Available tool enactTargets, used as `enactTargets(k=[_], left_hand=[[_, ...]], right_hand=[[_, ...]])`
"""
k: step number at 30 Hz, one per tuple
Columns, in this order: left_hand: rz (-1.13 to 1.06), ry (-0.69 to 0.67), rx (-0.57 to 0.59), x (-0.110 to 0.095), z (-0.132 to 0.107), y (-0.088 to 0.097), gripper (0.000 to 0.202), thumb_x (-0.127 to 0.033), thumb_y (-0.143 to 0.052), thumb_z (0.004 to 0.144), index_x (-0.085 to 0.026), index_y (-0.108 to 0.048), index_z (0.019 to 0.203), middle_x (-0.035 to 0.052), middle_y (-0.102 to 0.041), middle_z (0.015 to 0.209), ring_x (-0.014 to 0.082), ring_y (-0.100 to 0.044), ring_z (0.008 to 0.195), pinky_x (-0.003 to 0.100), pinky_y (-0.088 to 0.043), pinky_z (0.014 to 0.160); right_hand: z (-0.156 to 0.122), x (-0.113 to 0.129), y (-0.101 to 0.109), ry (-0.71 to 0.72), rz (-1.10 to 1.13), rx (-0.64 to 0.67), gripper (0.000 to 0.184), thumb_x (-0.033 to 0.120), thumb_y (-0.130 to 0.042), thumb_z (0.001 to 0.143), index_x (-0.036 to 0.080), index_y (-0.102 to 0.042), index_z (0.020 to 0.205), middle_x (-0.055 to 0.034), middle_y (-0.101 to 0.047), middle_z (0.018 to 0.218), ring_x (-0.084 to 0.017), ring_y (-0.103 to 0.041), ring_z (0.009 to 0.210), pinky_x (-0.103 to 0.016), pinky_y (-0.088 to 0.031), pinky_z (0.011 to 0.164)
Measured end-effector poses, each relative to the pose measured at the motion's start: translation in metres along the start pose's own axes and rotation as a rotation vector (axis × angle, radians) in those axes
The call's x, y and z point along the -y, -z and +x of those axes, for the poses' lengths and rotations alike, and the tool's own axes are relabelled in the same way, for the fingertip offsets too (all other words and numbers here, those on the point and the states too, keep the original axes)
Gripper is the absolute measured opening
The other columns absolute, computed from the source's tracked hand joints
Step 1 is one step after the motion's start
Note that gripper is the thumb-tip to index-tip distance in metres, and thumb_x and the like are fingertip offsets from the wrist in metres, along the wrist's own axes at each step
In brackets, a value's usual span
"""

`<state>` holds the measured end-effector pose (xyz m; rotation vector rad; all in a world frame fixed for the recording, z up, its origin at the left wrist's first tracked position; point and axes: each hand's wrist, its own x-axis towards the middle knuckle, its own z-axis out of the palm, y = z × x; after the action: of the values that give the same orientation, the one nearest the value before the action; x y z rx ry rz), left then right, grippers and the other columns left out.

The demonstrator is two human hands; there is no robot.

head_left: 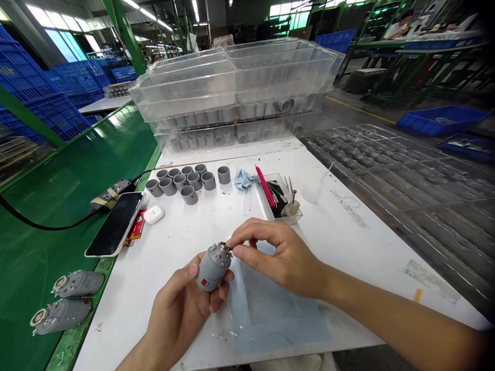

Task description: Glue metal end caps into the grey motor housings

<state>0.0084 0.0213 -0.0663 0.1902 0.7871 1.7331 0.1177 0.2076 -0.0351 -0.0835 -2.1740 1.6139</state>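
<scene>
Left hand [181, 304] grips motor [213, 267]; right hand [278, 257] pinches its top. Two motors [79, 284] lie off desk's left edge; sleeves [189, 195] untouched.

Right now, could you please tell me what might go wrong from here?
The left hand holds the motor clear of the table; it may slip and drop. The right hand pinches at its top end; anything small there could fall. The phone lies at the table's edge and might get knocked.
</scene>
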Motion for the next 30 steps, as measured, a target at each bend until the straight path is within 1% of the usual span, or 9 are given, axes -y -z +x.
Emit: enactTargets(k=[3,5,7,11,13,17,22,26,30], left_hand=[[0.036,0.001,0.023,0.000,0.001,-0.001,0.035,-0.030,-0.056,0.091,-0.009,-0.073,0.114,0.0145,-0.072,0.097,0.0201,-0.062,0.079,0.027,-0.047,0.069],[0.057,0.001,0.026,0.000,0.001,-0.001,0.034,-0.027,-0.059,0.086,-0.009,-0.073,0.113,0.0141,-0.071,0.097,0.0211,-0.062,0.081,0.028,-0.047,0.069],[0.054,0.005,0.020,0.001,0.001,0.000,0.034,-0.025,-0.060,0.085,-0.009,-0.073,0.111,0.0143,-0.071,0.097,0.0216,-0.062,0.081,0.028,-0.046,0.069],[0.036,0.014,0.032,0.001,0.000,0.001,0.034,-0.025,-0.056,0.088,-0.008,-0.073,0.113,0.0155,-0.072,0.099,0.0220,-0.065,0.081,0.028,-0.048,0.069],[0.034,0.016,0.042,0.000,-0.001,0.000,0.034,-0.024,-0.054,0.090,-0.009,-0.072,0.114,0.0152,-0.072,0.102,0.0232,-0.068,0.082,0.029,-0.050,0.070],[0.041,0.022,0.050,0.000,-0.003,-0.001,0.034,-0.024,-0.054,0.092,-0.010,-0.071,0.118,0.0147,-0.073,0.105,0.0255,-0.071,0.086,0.031,-0.054,0.076],[0.040,0.026,0.064,0.000,-0.003,-0.001,0.034,-0.024,-0.054,0.093,-0.010,-0.070,0.120,0.0150,-0.073,0.106,0.0267,-0.072,0.088,0.032,-0.055,0.076],[0.033,0.019,0.078,0.001,-0.003,0.000,0.033,-0.022,-0.054,0.093,-0.010,-0.071,0.118,0.0136,-0.073,0.104,0.0262,-0.072,0.087,0.032,-0.056,0.076],[0.026,0.018,0.109,0.002,-0.002,0.001,0.032,-0.023,-0.053,0.093,-0.010,-0.071,0.117,0.0131,-0.073,0.103,0.0252,-0.073,0.087,0.031,-0.056,0.076]], right_hand=[[-0.001,0.000,-0.002,0.017,-0.008,0.002,0.015,0.016,-0.067,0.091,0.022,-0.077,0.099,-0.0020,-0.076,0.099,-0.017,-0.068,0.093,-0.031,-0.053,0.074],[-0.002,0.000,-0.003,0.034,-0.012,0.003,0.015,0.016,-0.067,0.090,0.022,-0.077,0.099,-0.0028,-0.076,0.098,-0.017,-0.068,0.092,-0.031,-0.053,0.073],[-0.003,-0.001,-0.005,0.059,-0.022,-0.007,0.016,0.015,-0.067,0.089,0.021,-0.077,0.099,-0.0034,-0.076,0.096,-0.017,-0.068,0.090,-0.031,-0.054,0.071],[-0.005,-0.002,-0.007,0.128,-0.078,-0.050,0.018,0.012,-0.067,0.087,0.021,-0.076,0.100,-0.0036,-0.077,0.093,-0.018,-0.068,0.087,-0.032,-0.054,0.068],[-0.005,-0.004,-0.008,0.144,-0.109,-0.067,0.016,0.013,-0.069,0.086,0.021,-0.075,0.099,-0.0035,-0.077,0.092,-0.018,-0.069,0.085,-0.033,-0.055,0.069],[-0.005,-0.007,-0.009,0.163,-0.133,-0.068,0.014,0.013,-0.070,0.086,0.021,-0.074,0.096,-0.0036,-0.077,0.095,-0.019,-0.069,0.088,-0.033,-0.055,0.070],[-0.005,-0.009,-0.011,0.213,-0.149,-0.081,0.016,0.010,-0.068,0.086,0.021,-0.074,0.096,-0.0033,-0.077,0.094,-0.018,-0.070,0.088,-0.032,-0.056,0.069],[-0.004,-0.008,-0.009,0.266,-0.193,-0.071,0.017,0.011,-0.068,0.086,0.022,-0.072,0.098,-0.0033,-0.076,0.093,-0.019,-0.068,0.086,-0.034,-0.056,0.071],[-0.002,-0.007,-0.007,0.281,-0.219,-0.032,0.016,0.011,-0.067,0.086,0.023,-0.070,0.096,-0.0027,-0.075,0.093,-0.018,-0.067,0.086,-0.035,-0.055,0.075]])
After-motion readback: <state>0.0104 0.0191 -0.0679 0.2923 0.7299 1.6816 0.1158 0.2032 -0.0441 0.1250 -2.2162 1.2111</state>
